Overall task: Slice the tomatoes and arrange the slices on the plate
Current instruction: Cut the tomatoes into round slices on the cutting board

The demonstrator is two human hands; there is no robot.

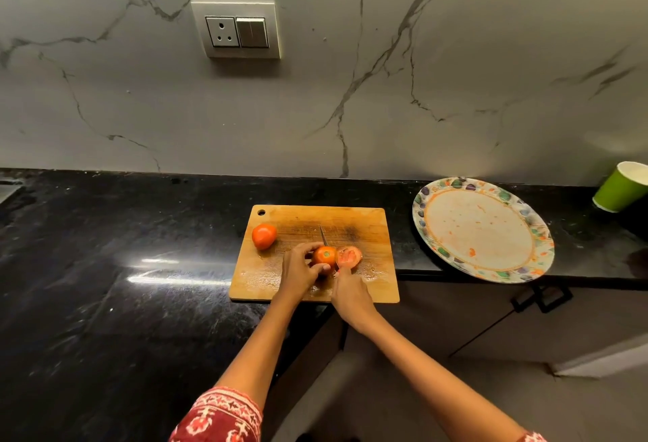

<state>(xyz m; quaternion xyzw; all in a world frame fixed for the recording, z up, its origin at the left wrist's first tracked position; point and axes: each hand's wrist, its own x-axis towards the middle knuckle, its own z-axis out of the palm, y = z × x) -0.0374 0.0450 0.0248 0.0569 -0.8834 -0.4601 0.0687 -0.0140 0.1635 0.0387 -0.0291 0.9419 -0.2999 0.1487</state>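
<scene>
I see the round orange-red tomato (324, 255) mid-board on the wet wooden cutting board (364, 227), left hand (298, 268) curled round it, right hand (350, 292) clamped on the thin knife (323, 234); the slick board risks slipping toward the fingertips (324, 268), the floral plate (438, 248) well apart.

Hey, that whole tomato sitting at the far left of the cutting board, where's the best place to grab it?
Take the whole tomato around its round sides, fingers coming down from above. It sits alone on the cutting board, clear of the left hand and the knife, so nothing blocks that approach.
</scene>
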